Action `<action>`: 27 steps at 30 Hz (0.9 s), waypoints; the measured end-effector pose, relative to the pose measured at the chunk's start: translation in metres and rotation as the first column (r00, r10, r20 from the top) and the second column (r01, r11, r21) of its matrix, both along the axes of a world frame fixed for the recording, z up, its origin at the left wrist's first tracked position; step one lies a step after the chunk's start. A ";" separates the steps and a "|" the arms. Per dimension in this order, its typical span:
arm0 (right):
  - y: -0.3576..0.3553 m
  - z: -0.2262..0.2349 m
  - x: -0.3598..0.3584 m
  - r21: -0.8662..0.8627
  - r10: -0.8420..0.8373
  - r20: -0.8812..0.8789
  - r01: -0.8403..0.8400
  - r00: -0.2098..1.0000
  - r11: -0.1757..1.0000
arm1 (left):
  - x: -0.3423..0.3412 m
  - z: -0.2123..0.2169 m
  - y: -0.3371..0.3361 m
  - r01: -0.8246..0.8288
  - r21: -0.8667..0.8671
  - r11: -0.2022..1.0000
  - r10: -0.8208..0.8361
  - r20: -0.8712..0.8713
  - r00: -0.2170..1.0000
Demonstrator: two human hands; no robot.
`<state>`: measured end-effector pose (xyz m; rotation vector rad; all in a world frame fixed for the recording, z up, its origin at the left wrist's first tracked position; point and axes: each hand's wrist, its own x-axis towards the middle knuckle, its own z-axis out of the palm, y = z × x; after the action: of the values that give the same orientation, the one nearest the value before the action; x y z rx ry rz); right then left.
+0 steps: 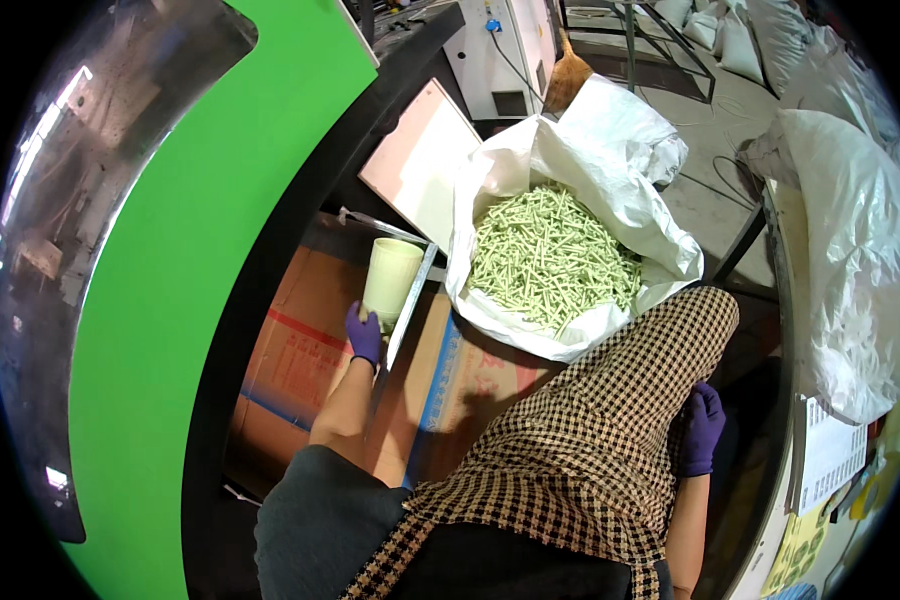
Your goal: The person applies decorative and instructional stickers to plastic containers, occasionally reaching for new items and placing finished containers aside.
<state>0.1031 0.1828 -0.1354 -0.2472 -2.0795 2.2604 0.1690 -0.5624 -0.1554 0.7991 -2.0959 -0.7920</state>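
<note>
My left hand (365,333), in a purple glove, is closed round the lower part of a pale green cup (394,270). The cup leans slightly beside a metal-edged opening (410,310) of the machine. On my right, my purple-gloved right hand (703,430) rests against my thigh, its fingers curled and nothing seen in them. In front of me stands a wide-open white woven sack (610,190), filled with short, thin, pale green sticks (550,255). My leg, under a checked apron (570,410), is close to the sack's near rim.
A green and black machine panel (200,200) curves along my left. Cardboard boxes (300,350) lie beneath my left arm. A pale board (425,165) leans by the sack, with a broom (568,75) behind. White plastic bags (850,260) and a printed sheet (830,455) are at right.
</note>
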 end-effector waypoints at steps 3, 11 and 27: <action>-0.002 0.005 0.002 0.088 -0.054 -0.061 0.059 0.997 0.994 | -0.064 0.040 0.029 0.323 -0.509 0.798 -0.105 0.410 0.906; -0.009 0.016 0.002 0.033 -0.080 -0.067 0.083 0.994 0.996 | -0.150 0.103 0.045 0.587 -0.452 0.672 0.285 0.889 0.358; -0.071 0.229 0.029 0.388 0.224 -0.531 -0.001 0.817 0.921 | -0.048 0.371 0.240 0.692 -0.245 0.679 -0.731 -0.132 0.670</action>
<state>0.1321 0.1117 0.0941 0.5274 -2.1386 1.6314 0.1208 -0.3221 0.2154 -0.2686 -2.2223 -1.0166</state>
